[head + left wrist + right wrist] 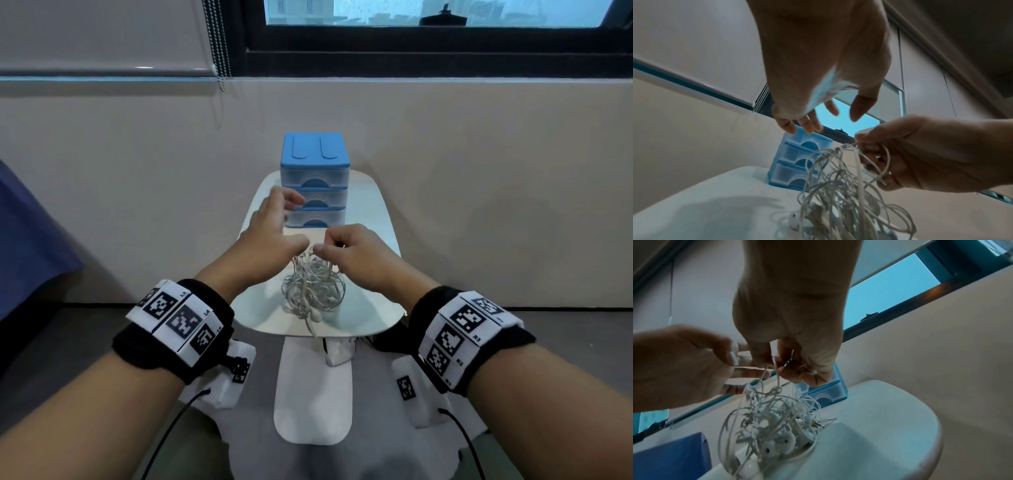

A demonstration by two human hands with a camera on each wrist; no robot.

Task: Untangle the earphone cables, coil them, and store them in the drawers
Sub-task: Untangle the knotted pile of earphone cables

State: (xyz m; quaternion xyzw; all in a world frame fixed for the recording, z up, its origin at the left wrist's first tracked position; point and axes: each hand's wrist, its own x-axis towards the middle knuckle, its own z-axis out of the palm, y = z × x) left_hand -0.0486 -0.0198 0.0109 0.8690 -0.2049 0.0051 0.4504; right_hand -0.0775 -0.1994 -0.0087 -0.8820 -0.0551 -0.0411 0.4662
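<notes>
two hands: right (356,253) pinches one cable tangle (313,291); left (274,233) spread; three drawers (315,197).

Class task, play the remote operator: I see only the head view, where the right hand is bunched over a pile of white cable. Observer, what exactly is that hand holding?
Observer: In the right wrist view, the right hand pinches a few strands at the top of the earphone tangle, with a metal plug between its fingers.
Operator: Is the left hand gripping any cable?
Observer: No. The left wrist view shows the left hand spread open above the tangle, holding nothing.
Operator: Is the whole tangle lifted?
Observer: No. In the right wrist view, earbuds and another plug lie on the white table.
</notes>
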